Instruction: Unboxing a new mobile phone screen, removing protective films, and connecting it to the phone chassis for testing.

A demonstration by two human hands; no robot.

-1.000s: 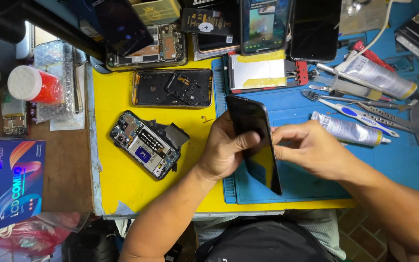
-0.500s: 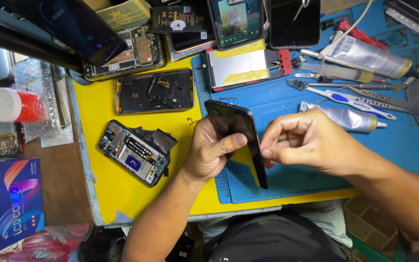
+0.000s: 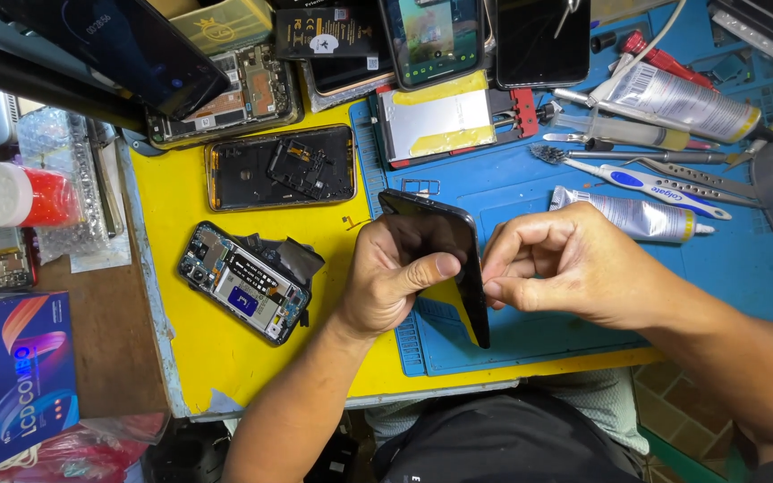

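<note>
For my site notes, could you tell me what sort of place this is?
Most likely a phone repair bench: opened phones lie on the yellow mat, tweezers and glue tubes on the blue mat.

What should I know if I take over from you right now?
Left hand: holds the black phone on edge over the blue mat, thumb on its face.
Right hand: fingertips pinch the phone's right edge.
Nearby: opened phone and a black frame on the yellow mat; glue tubes and tweezers at the right.
Done or left: cannot tell from this view.
</note>
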